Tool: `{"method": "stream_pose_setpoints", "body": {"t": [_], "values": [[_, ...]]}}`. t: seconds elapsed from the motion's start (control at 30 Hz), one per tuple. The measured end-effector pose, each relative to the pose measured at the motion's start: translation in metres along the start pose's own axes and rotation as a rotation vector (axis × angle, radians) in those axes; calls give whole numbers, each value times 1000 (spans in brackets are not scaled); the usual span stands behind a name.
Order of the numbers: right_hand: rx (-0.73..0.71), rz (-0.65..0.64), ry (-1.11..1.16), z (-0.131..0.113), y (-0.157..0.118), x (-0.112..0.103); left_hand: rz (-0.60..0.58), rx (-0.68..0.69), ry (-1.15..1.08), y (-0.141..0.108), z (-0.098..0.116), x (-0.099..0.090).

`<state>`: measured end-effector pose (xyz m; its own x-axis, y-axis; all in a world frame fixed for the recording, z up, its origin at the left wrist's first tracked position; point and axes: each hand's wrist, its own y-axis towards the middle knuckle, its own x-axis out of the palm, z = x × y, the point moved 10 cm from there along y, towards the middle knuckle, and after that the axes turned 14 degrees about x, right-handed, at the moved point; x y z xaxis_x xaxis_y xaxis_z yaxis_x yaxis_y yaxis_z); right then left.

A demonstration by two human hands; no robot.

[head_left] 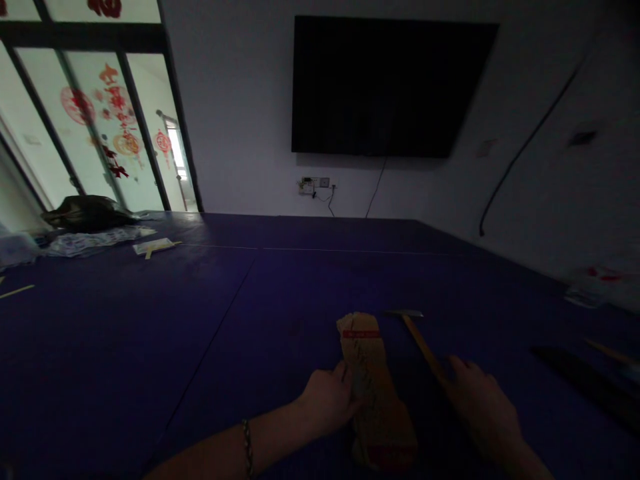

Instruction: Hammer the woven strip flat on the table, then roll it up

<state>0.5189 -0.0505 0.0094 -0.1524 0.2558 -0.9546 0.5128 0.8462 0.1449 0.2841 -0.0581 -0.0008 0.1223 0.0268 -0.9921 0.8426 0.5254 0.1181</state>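
My left hand (331,398) grips the left edge of a brown, shoe-sole-shaped cardboard piece (383,407), its fingers on the near side and top. The piece has red bands near both ends and a row of dark marks along its middle. It lies lengthwise on the purple table (280,347). To its right, my right hand (477,393) is closed around the wooden handle of a hammer (420,339). The hammer's narrow metal head points away from me, beside the far end of the cardboard piece. Dim light hides the details of my right fingers.
A long dark flat object (585,380) lies at the right, near a blurred wooden-handled tool (607,350). Plastic packaging (93,240), a dark bag (87,212) and a white packet (154,247) with yellow strips sit at the far left. Seams cross the tabletop.
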Motion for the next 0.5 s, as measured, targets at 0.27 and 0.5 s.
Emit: {"method": "stream_pose_setpoints", "body": {"t": [0.27,0.5], "values": [[-20,-137,-45,-2,17,30,44,25,56,18,16,2],[4,-177,11,-7,45,29,108,29,100,44,24,1]]}}
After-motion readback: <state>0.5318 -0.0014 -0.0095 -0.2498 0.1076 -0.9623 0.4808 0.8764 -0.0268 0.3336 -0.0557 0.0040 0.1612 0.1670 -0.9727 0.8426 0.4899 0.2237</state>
